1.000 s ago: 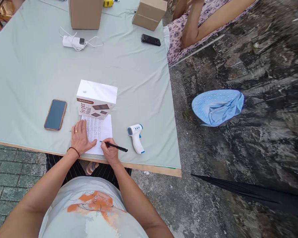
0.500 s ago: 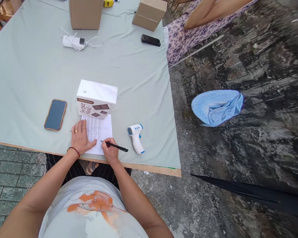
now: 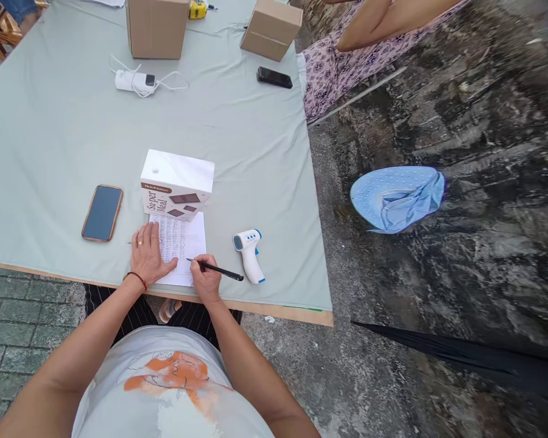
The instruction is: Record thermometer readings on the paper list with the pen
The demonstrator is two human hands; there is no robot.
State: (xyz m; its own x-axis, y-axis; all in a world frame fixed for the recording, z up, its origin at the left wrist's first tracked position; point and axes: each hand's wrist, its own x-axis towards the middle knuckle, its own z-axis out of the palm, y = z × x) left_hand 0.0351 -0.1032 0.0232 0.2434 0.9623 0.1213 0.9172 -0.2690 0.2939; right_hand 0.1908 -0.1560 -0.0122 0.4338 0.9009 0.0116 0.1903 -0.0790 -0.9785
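A printed sheet of paper [image 3: 194,243] lies at the table's near edge, covered with columns of small print. My left hand [image 3: 150,254] rests flat on its left side, fingers stretched out and thumb apart. Between the fingers of my right hand [image 3: 205,277] is a black pen [image 3: 223,271], its tip pointing left over the sheet. Just beyond, a white and brown "Super Meal" box [image 3: 178,182] stands at the paper's far edge. To the right lies a white and blue infrared thermometer [image 3: 250,255]; a smartphone [image 3: 102,213] lies to the left of my left hand.
Farther back on the cloth-covered table [image 3: 64,134] are a white device with a cable [image 3: 136,81], two cardboard boxes [image 3: 158,30], a black case [image 3: 274,77] and a yellow tool [image 3: 198,9]. Another person's arm [image 3: 369,24] shows at top right. A blue hat [image 3: 397,198] rests on the rock beside the table.
My right hand has shifted slightly right, and the pen lies a little flatter, its back end farther right. My left hand stays on the paper.
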